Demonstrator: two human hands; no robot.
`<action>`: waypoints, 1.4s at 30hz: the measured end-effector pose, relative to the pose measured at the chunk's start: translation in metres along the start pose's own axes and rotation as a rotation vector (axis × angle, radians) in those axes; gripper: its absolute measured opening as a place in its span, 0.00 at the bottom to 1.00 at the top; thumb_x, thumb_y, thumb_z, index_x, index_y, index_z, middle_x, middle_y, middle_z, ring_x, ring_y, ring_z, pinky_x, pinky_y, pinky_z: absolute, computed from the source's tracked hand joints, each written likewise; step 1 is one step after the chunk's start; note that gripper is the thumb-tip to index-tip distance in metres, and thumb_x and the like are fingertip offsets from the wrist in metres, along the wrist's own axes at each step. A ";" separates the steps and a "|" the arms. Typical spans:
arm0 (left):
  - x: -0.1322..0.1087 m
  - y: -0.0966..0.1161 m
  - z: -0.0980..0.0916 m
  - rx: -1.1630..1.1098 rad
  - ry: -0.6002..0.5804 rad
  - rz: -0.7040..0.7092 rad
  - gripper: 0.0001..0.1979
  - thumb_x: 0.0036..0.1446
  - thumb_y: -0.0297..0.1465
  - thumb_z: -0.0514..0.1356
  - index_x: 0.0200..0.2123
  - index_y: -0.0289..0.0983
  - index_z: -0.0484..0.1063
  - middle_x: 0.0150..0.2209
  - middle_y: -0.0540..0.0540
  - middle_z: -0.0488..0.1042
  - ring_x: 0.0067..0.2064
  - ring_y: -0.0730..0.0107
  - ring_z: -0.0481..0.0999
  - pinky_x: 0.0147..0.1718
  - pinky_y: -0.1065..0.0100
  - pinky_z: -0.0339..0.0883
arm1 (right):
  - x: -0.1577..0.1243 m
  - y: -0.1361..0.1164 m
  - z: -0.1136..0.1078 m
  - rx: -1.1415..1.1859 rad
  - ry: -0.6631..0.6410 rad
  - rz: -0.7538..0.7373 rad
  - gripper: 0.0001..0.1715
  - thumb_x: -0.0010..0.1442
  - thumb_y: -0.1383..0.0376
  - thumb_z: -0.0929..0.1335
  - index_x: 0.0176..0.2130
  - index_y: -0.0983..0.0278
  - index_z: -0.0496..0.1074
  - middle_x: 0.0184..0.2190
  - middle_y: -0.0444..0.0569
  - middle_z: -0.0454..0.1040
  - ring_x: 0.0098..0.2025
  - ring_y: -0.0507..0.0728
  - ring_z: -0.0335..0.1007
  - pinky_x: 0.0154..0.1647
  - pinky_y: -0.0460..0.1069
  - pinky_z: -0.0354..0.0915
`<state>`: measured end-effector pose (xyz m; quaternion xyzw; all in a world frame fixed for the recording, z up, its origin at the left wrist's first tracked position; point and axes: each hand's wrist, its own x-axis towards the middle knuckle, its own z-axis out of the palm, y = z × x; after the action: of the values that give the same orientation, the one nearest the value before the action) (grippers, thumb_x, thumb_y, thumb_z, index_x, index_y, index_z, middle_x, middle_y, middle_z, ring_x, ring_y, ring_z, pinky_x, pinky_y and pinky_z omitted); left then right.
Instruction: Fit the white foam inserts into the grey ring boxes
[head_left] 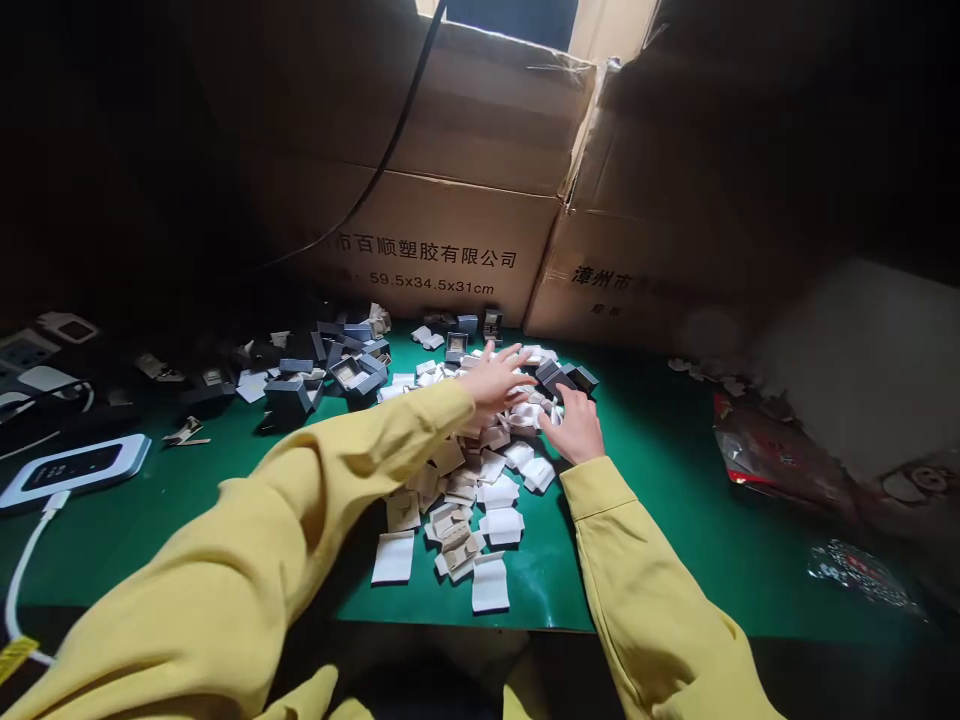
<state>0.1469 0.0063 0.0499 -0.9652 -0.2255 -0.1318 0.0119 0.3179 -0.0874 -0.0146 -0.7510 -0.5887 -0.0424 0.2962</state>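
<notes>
My left hand (493, 385) reaches over a heap of white folded inserts (500, 492) on the green table. Its fingers are spread, and I see nothing held in it. To its right is my right hand (577, 430), thumb apart from the fingers, at the heap's right side. Just beyond its fingertips sits a dark small box (553, 377); whether they touch it I cannot tell. An open small box (456, 347) with a pale inside stands behind my left hand. Part of the heap is hidden under my left hand and forearm.
Several dark boxes (292, 395) are piled on the left of the green table (652, 480). A white device (75, 470) with a cable lies at far left. Cardboard cartons (450, 220) form a wall behind, a black cable hanging before them. Plastic bags (780, 450) lie right.
</notes>
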 end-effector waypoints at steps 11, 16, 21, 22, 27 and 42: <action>-0.189 -0.096 -0.022 0.253 0.200 -0.752 0.17 0.61 0.31 0.45 0.45 0.33 0.70 0.43 0.37 0.72 0.47 0.54 0.69 0.44 0.58 0.62 | -0.017 -0.029 0.017 0.387 0.197 -0.348 0.12 0.55 0.68 0.61 0.31 0.62 0.74 0.35 0.49 0.76 0.40 0.57 0.70 0.45 0.54 0.66; -0.189 -0.096 -0.010 0.187 0.068 -0.783 0.19 0.62 0.35 0.44 0.46 0.38 0.71 0.48 0.41 0.72 0.46 0.54 0.70 0.41 0.56 0.63 | -0.018 -0.026 0.019 0.415 0.192 -0.303 0.12 0.54 0.68 0.61 0.31 0.62 0.74 0.33 0.48 0.77 0.38 0.56 0.72 0.43 0.53 0.67; -0.188 -0.096 -0.008 -0.067 0.081 -0.815 0.25 0.59 0.32 0.47 0.60 0.40 0.55 0.46 0.44 0.73 0.47 0.57 0.68 0.45 0.58 0.62 | -0.018 -0.026 0.014 0.402 0.271 -0.263 0.12 0.55 0.67 0.62 0.30 0.63 0.74 0.32 0.49 0.77 0.37 0.56 0.72 0.42 0.52 0.67; -0.188 -0.094 -0.008 -0.099 0.075 -0.810 0.25 0.59 0.32 0.46 0.60 0.40 0.54 0.45 0.44 0.73 0.47 0.57 0.68 0.45 0.58 0.62 | -0.018 -0.027 0.014 0.401 0.267 -0.266 0.12 0.55 0.67 0.62 0.30 0.63 0.74 0.32 0.49 0.77 0.37 0.56 0.72 0.42 0.53 0.67; -0.186 -0.081 -0.006 -0.120 -0.003 -0.783 0.23 0.59 0.42 0.45 0.52 0.40 0.67 0.46 0.40 0.70 0.49 0.52 0.66 0.45 0.56 0.62 | -0.018 -0.029 0.010 0.380 0.278 -0.261 0.12 0.54 0.67 0.61 0.30 0.63 0.74 0.32 0.49 0.77 0.37 0.56 0.72 0.43 0.52 0.67; -0.190 -0.076 -0.014 -0.209 -0.031 -0.682 0.13 0.55 0.41 0.49 0.34 0.38 0.65 0.36 0.44 0.72 0.38 0.61 0.70 0.37 0.63 0.63 | -0.018 -0.027 0.010 0.375 0.267 -0.186 0.12 0.54 0.67 0.61 0.29 0.63 0.74 0.32 0.48 0.77 0.37 0.56 0.72 0.42 0.51 0.67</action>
<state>-0.0545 -0.0087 0.0116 -0.8324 -0.5200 -0.1360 -0.1351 0.2854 -0.0945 -0.0198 -0.6131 -0.6085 -0.0587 0.5003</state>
